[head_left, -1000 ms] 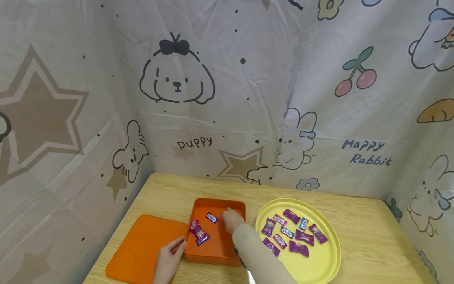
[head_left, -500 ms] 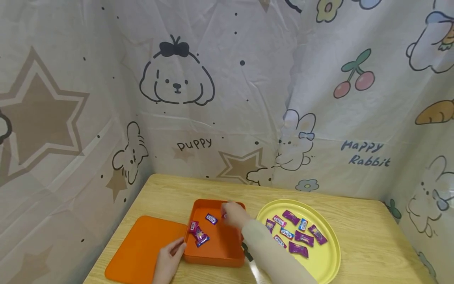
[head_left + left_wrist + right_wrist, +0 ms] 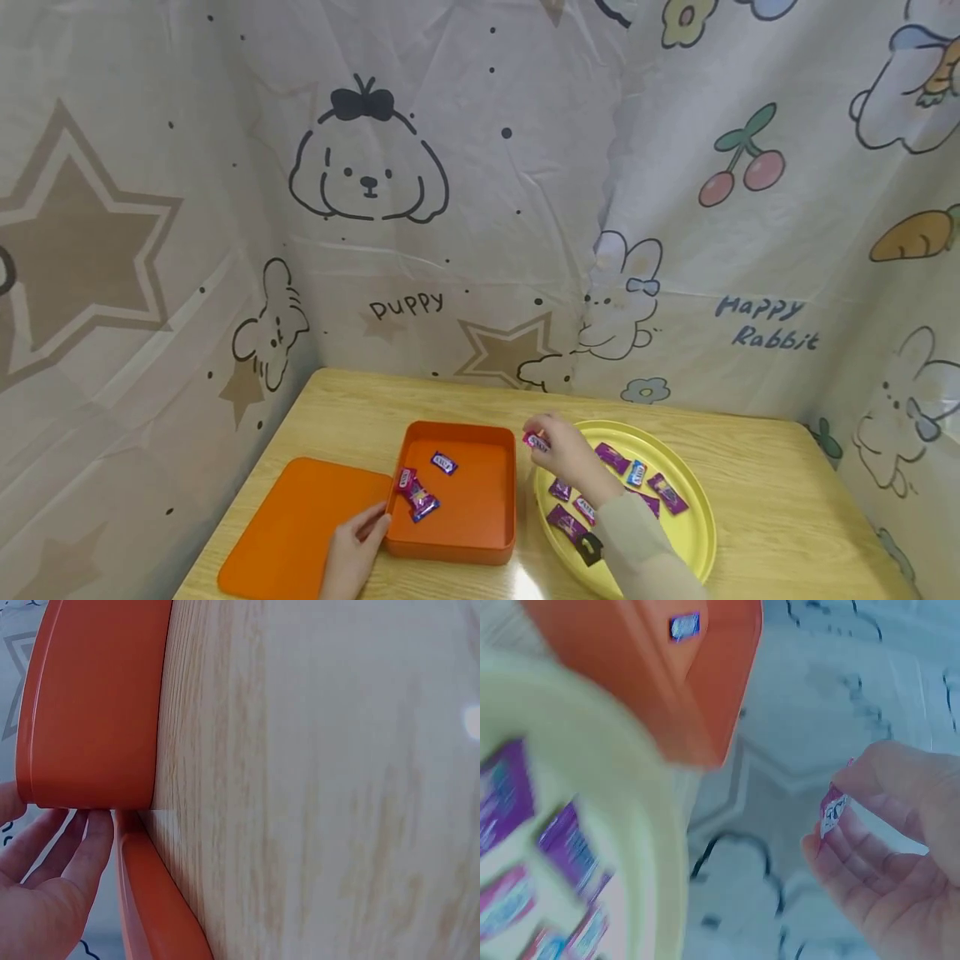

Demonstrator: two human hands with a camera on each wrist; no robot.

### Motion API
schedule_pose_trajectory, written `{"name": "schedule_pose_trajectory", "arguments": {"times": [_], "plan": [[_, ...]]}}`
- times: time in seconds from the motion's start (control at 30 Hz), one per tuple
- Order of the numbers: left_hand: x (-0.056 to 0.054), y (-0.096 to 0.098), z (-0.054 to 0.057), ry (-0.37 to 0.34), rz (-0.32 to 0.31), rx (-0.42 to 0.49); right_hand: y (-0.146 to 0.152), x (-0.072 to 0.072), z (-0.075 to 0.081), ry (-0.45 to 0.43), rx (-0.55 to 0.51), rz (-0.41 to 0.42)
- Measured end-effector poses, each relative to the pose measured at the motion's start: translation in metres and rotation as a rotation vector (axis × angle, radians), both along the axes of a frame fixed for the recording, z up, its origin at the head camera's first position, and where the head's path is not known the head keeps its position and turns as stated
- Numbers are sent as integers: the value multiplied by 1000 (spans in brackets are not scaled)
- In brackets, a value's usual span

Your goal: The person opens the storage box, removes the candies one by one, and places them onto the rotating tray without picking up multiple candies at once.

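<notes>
My right hand point(image 3: 566, 454) pinches a small pink wrapped candy point(image 3: 536, 441) between thumb and fingertips, raised near the left rim of the yellow plate point(image 3: 705, 546). The right wrist view shows this candy point(image 3: 832, 811) at my fingertips. My left hand point(image 3: 355, 550) touches the outer left wall of the orange box point(image 3: 450, 553) with its fingers fairly straight. In the left wrist view the fingertips point(image 3: 97, 825) rest against the box wall point(image 3: 97, 712). Inside the box lie a blue-purple candy point(image 3: 444, 462) and a small cluster of candies point(image 3: 422, 504) by the left side.
An orange lid point(image 3: 300, 525) lies flat on the wooden table point(image 3: 780, 508), left of the box. Several purple, pink and blue candies, including a purple one point(image 3: 667, 493), are on the plate, partly hidden by my right arm. A printed curtain point(image 3: 480, 250) encloses the table.
My right hand has lifted out of the box and moved right to the plate's edge, carrying the pink candy. The left hand stays at the box wall.
</notes>
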State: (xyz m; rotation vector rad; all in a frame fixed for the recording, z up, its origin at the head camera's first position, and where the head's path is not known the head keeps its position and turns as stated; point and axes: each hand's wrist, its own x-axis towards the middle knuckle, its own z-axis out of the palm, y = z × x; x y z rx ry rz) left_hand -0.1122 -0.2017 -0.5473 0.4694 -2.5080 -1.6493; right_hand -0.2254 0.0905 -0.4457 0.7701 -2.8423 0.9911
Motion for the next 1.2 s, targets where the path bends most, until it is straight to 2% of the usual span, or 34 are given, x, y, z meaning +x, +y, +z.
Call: {"name": "schedule_pose_trajectory", "arguments": {"times": [0.23, 0.47, 0.67, 0.97, 1.2], "plan": [[0, 0, 1, -18, 0, -18, 65, 11, -12, -45, 3, -217], [0, -1, 2, -27, -5, -35, 122, 22, -25, -74, 50, -338], [-1, 0, 2, -21, -3, -25, 149, 31, -35, -126, 128, -362], [-1, 1, 1, -14, 0, -24, 165, 40, -49, -233, 228, -358], [-1, 1, 1, -14, 6, -27, 167, 47, -61, -247, 213, -341]]}}
